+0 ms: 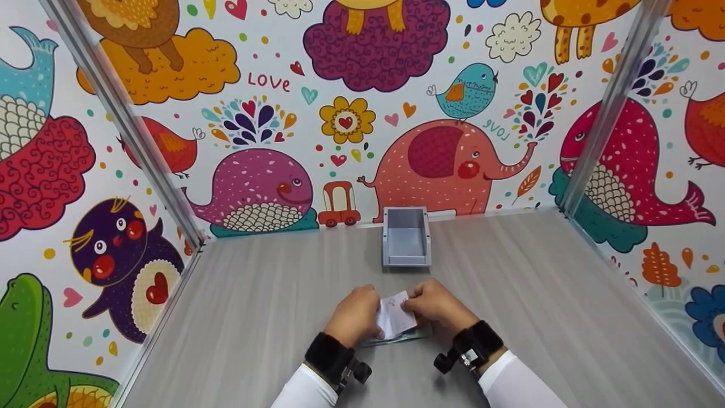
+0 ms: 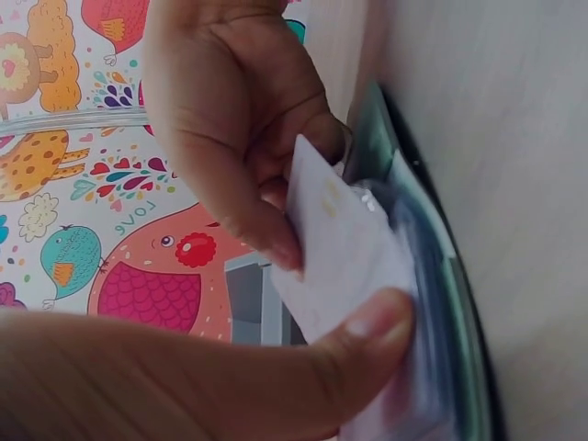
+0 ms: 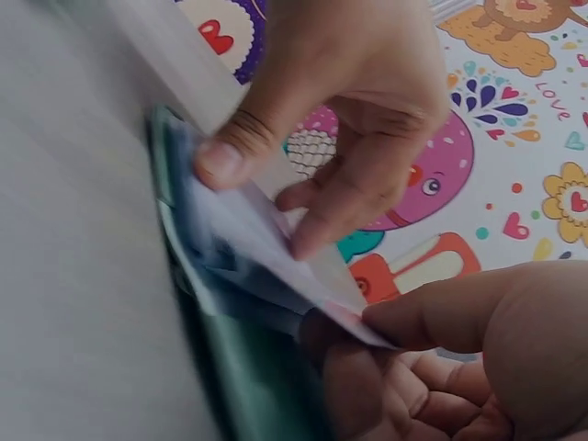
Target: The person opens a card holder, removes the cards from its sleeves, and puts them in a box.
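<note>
A white card [image 1: 396, 317], faintly printed, stands tilted above a green card holder [image 1: 412, 336] with clear plastic sleeves. My left hand [image 1: 355, 314] pinches the card's left side; its thumb [image 2: 372, 322] lies near the edge, beside the sleeves. From the other side my right hand [image 1: 439, 306] holds the card's free end between thumb and fingers. In the right wrist view the holder's green cover [image 3: 257, 377] spreads beneath the card and both hands. Part of the holder is hidden behind the hands.
A grey open bin [image 1: 406, 235] stands just beyond the hands, against the back wall. The wood-grain tabletop [image 1: 272, 306] is enclosed by walls with cartoon animals and metal corner posts [image 1: 600, 107]. Both wrists wear black straps with small cameras [image 1: 358, 371].
</note>
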Tool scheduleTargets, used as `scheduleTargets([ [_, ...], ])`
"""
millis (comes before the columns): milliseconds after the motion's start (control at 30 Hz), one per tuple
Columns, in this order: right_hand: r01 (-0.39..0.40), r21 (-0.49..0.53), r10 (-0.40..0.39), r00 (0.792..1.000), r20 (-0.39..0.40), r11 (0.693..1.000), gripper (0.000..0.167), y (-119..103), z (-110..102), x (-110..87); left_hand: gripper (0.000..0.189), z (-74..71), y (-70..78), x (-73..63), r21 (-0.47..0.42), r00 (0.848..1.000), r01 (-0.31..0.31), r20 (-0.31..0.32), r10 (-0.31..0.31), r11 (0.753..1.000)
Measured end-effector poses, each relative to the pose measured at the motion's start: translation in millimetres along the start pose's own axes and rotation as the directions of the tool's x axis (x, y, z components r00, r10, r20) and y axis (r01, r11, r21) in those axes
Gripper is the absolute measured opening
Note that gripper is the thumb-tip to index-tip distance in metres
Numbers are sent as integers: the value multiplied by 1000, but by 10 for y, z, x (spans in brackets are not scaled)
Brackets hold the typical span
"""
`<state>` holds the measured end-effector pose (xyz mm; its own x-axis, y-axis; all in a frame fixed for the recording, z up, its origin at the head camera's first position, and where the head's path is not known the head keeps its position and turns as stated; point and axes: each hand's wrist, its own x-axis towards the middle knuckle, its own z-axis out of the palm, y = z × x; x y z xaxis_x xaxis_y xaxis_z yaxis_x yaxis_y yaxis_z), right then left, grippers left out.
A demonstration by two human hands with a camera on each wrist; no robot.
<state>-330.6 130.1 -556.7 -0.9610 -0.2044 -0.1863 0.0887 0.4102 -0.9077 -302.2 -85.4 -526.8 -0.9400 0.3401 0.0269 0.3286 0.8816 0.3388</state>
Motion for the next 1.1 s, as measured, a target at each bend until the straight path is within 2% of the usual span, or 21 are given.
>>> scheduleTargets([
  [133,40,-134,-47,998,-51,990,19,-64,-128,-9,44,1,32,6,46,1000,-3,-6,3,999],
  [233,86,-239,-115,987,-108,967,11,-156,-198,-27,45,-5,42,13,73,1000,-9,-14,10,997],
  [400,152,-320,-222,956,-193,935,11,-295,-245,-50,47,0,35,22,69,1000,-16,-21,17,998],
  [533,167,-369,-268,933,-241,914,11,-366,-219,-39,47,17,27,18,84,999,-19,-36,22,996],
  [633,185,-447,-331,903,-274,875,5,-415,-180,-15,47,31,27,12,82,999,-15,-40,18,997],
  [700,211,-513,-401,868,-292,832,4,-437,-159,14,48,35,29,3,67,999,-11,-42,14,998],
  [767,253,-583,-493,818,-297,772,3,-466,-147,56,48,36,32,-5,61,999,-11,-45,14,998],
  [833,302,-654,-594,752,-284,694,4,-483,-144,122,48,37,32,-12,68,999,-13,-52,17,998],
  [933,352,-751,-721,654,-230,559,9,-492,-144,250,48,34,35,-22,82,998,-16,-62,21,996],
  [1033,339,-834,-795,580,-180,436,16,-475,-139,380,48,25,48,-27,92,998,-14,-66,20,996],
  [1100,309,-874,-821,548,-158,375,17,-449,-127,457,48,19,57,-28,102,997,-13,-72,21,995],
])
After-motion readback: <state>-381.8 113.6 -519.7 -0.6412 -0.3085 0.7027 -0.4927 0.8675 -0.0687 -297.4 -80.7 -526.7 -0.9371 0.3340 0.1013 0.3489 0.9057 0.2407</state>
